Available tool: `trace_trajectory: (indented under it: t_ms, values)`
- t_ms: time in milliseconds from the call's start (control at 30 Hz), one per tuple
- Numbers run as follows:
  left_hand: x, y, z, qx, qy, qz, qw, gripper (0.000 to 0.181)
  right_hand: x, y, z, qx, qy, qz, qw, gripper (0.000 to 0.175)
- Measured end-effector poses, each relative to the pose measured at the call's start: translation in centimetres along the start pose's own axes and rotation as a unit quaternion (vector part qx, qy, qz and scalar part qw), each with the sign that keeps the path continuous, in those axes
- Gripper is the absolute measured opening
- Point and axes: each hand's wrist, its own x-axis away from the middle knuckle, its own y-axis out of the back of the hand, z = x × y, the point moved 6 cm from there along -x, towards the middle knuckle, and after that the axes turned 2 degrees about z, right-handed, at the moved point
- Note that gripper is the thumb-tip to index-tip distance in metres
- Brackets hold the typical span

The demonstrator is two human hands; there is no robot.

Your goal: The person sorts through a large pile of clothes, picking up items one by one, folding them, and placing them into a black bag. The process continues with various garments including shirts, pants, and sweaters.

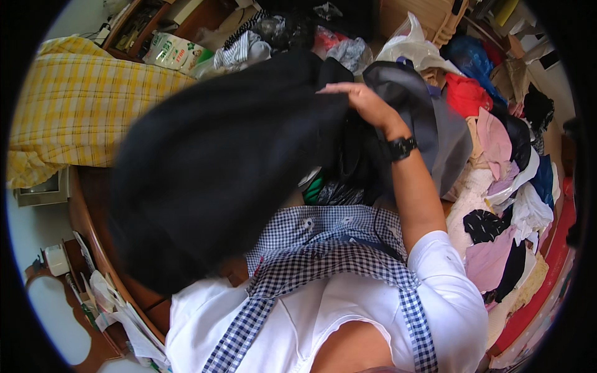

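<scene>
A large black cloth (219,163), blurred, spreads across the left and middle of the view in front of me. At its upper right edge is my right hand (361,95), fingers straight and close together against the fabric; the thumb side is hidden, so a grip cannot be made out. A black watch is on that wrist. My left hand is out of sight, and the black cloth covers the left forearm. Beside my right hand lies a dark grey fabric piece (419,112). Below the cloth, black plastic (338,193) and a green item (313,189) show above my checked apron (326,252).
Mixed clothes (494,224) and a red bundle (468,94) are heaped at the right. A yellow plaid cloth (93,102) lies at the left, above a wooden edge (100,252). Plastic bags (415,49) and a tan crate (419,18) stand at the back.
</scene>
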Motion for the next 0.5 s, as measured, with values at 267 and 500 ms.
trace_trajectory:
  t_ms: [267,500]
  values:
    - [15.0,3.7,11.7,0.136,0.231,-0.116,0.957,0.082,5.9,-15.8,-8.9,-0.108,-0.113,0.176,0.972,0.035]
    - [17.1,5.1,13.5,0.147,0.258,-0.092,0.951,0.097,9.2,-19.7,-13.5,0.075,-0.163,0.275,0.945,0.059]
